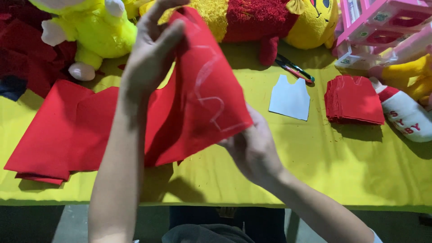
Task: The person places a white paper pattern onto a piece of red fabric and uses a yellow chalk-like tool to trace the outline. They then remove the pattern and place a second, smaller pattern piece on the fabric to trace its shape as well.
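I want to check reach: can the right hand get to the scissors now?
Probably not at once: the right hand grips the red cloth. The table between it and the scissors is bare.

Pink plastic boxes (382, 31), perhaps packaging, stand stacked at the far right, with small green-and-white labels (380, 17) on their fronts. No signs or screens show anywhere.

Free: bare yellow tablecloth (288, 171) near me | Blocked left: my flat red felt sheets (49, 135) | Blocked right: white vest-shaped paper template (290, 99), stacked red felt cut-outs (353, 101) | Blocked behind: plush toys (99, 27), scissors (294, 68)
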